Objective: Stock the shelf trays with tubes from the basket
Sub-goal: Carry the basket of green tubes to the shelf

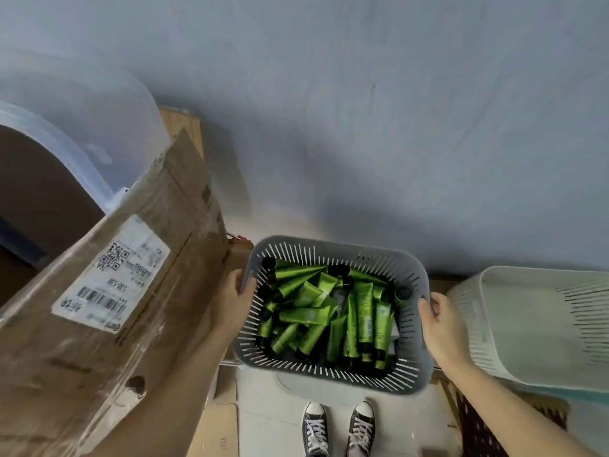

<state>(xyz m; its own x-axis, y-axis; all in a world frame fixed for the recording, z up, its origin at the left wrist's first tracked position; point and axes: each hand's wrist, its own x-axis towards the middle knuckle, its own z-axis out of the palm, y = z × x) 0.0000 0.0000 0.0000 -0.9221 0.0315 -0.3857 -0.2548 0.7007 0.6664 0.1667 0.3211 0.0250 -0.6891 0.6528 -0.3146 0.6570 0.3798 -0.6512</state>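
Note:
A grey slotted basket (412, 374) hangs in front of me, held off the floor above my shoes. It is filled with several green tubes (364, 318) with black caps, lying jumbled. My left hand (235, 303) grips the basket's left rim, thumb over the edge. My right hand (441, 321) grips the right rim, fingers curled over it. No shelf trays are in view.
A large cardboard box (108, 291) with a white shipping label stands close on the left, a clear plastic bin (82, 133) behind it. A white slotted basket (534, 324) sits at the right. A blue-grey wall is ahead; flattened cardboard lies on the floor.

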